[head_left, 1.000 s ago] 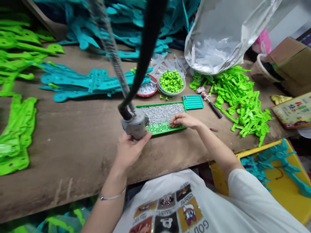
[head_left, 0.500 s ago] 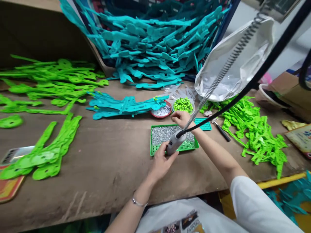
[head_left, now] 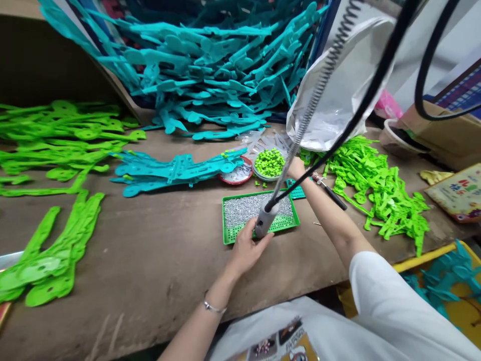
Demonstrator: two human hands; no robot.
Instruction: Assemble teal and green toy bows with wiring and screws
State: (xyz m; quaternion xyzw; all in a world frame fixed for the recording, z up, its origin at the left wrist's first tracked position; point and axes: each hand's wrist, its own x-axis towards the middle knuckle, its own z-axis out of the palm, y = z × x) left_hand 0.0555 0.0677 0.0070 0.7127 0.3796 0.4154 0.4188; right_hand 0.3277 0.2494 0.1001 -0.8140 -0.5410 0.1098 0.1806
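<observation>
My left hand is wrapped round a grey electric screwdriver, which hangs from a coiled spring with a black cable. The screwdriver is tilted over the front part of a green perforated tray filled with small silvery screws. My right hand reaches past the tray, just right of a bowl of small lime-green pieces. Spring and cable cross in front of it, and its fingers are hidden. Under its wrist lies a small teal tray.
Long teal plastic parts lie left of a red basket of pale pieces. Green parts are heaped on the left and right. A black-handled tool lies near my right forearm. A white bag stands behind.
My right hand has moved right and farther back, from in front of the bowl to beside it. My left hand still grips the screwdriver. The view has turned slightly to the right.
</observation>
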